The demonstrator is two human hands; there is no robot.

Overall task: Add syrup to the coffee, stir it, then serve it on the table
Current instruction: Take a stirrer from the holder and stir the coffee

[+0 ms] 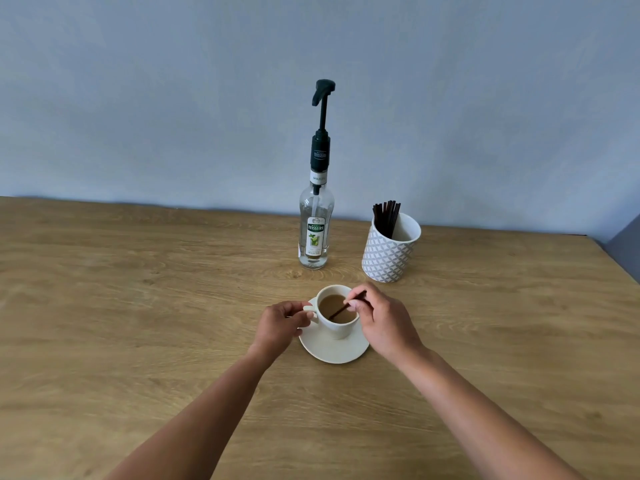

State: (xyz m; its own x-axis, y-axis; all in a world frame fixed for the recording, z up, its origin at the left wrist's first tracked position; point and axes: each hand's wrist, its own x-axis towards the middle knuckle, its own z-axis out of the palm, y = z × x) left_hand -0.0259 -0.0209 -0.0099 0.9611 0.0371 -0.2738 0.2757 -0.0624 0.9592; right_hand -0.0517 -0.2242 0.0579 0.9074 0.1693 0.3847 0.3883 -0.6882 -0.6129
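Observation:
A white cup (337, 328) of milky coffee (334, 304) stands on a white saucer (334, 351) in the middle of the wooden table (138, 306). My left hand (282, 323) holds the cup's handle from the left, fingers curled round it. My right hand (382, 318) pinches a dark stir stick (346, 305) whose lower end dips into the coffee. Behind the cup stands a clear syrup bottle (316, 226) with a tall black pump (322, 98), upright and untouched.
A patterned grey-and-white pot (389, 252) holding several dark stir sticks (386, 216) stands right of the bottle. A blue-grey wall runs along the table's far edge. The table's right edge slants away at the far right.

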